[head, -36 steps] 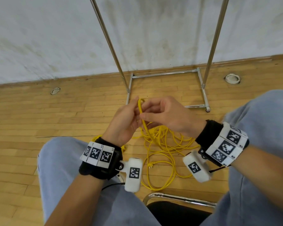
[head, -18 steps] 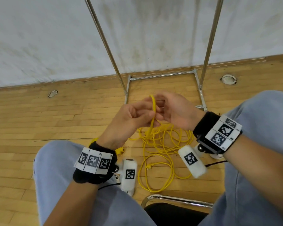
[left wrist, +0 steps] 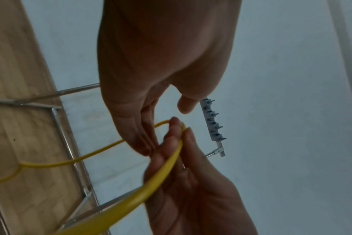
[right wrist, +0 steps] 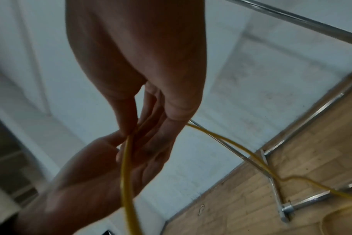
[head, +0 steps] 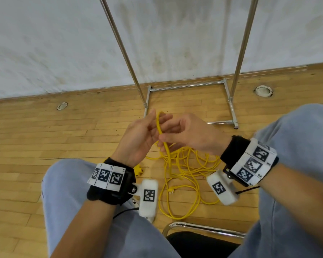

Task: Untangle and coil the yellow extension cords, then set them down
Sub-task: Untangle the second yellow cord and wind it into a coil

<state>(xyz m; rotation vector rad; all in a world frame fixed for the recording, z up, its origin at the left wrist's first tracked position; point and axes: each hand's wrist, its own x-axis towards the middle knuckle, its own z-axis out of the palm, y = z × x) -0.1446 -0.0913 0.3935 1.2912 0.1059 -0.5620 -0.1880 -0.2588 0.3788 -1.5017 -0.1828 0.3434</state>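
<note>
While I sit with my knees apart, my left hand (head: 138, 138) is held up with fingers nearly straight and loose, palm turned toward my right hand (head: 190, 135). A bend of the yellow cord (head: 159, 125) arches over my right fingers (left wrist: 177, 143), which lie fairly straight along it, the thumb pressing the strand by my left fingertips. From there the cord drops to the tangled pile (head: 186, 168) on the wooden floor (head: 45, 138) between my legs, before the metal rack (head: 229, 101).
</note>
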